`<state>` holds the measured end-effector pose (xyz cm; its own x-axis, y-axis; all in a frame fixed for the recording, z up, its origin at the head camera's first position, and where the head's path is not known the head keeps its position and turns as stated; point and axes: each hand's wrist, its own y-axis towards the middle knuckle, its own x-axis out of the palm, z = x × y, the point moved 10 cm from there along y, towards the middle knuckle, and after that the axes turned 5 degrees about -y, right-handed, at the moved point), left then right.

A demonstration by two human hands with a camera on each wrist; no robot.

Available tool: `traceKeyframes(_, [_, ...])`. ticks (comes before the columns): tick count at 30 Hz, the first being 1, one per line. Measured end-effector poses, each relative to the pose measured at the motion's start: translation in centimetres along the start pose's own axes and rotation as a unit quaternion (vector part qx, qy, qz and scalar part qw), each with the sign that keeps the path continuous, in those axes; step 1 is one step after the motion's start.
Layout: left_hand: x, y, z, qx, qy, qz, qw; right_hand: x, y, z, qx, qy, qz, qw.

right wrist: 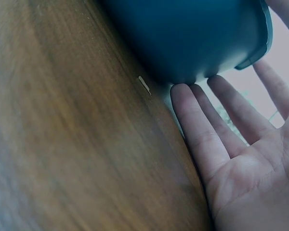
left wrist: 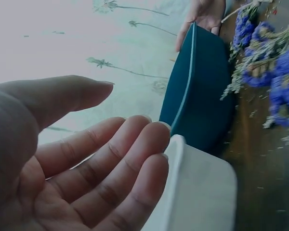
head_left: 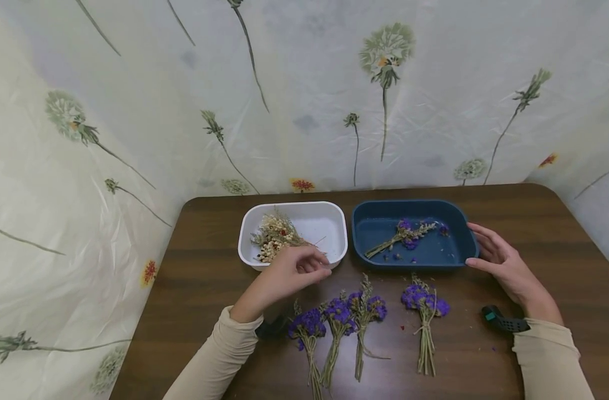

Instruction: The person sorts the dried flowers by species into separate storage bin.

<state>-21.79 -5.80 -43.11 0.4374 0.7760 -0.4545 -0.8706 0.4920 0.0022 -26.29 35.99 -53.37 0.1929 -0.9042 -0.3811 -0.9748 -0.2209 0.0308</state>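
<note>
My left hand [head_left: 296, 269] hovers at the front right corner of the white tray [head_left: 329, 211], fingers loosely bent and nothing between them. Inside that tray lies a bunch of dried cream flowers [head_left: 276, 230]. With extended fingers, my right hand [head_left: 506, 266] touches the right end of the dark blue tray [head_left: 409, 205]; its fingertips [right wrist: 184, 94] rest low on the outer wall in the right wrist view. One bunch of purple dried flowers [head_left: 401, 238] lies in the blue tray, among loose petals.
Three purple bunches [head_left: 339, 314] lie side by side on the brown table [head_left: 199, 289], before the trays. Another tied purple bunch [head_left: 426, 322] is farther right. A black strap [head_left: 509, 321] shows at the right wrist. Behind the table hangs a dandelion-print sheet [head_left: 304, 111].
</note>
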Motion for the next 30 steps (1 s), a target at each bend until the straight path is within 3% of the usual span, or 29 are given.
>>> traceKeyframes(5, [-0.1,-3.1,-2.1,-0.021,-0.034,0.021,0.9990,0.1,0.0,0.1,0.003,0.010,-0.001,1.000])
traceKeyframes(13, [1.2,-7.2,-5.2,-0.082,-0.019,0.058,0.9948,0.2,0.0,-0.1,0.004,0.017,-0.001,1.000])
traceKeyframes(22, [3.1,-9.3,-6.9,-0.120,0.039,0.088,0.9882,0.2,-0.2,-0.1,-0.002,0.037,0.000,0.999])
traceKeyframes(26, [3.7,-10.1,-6.9,-0.141,0.097,0.093,0.9810,0.2,-0.2,0.0,0.000,0.033,-0.003,0.999])
traceKeyframes(30, [3.9,-10.5,-6.6,-0.137,0.140,0.106,0.9749,0.0,-0.1,0.0,-0.001,0.035,-0.002,0.999])
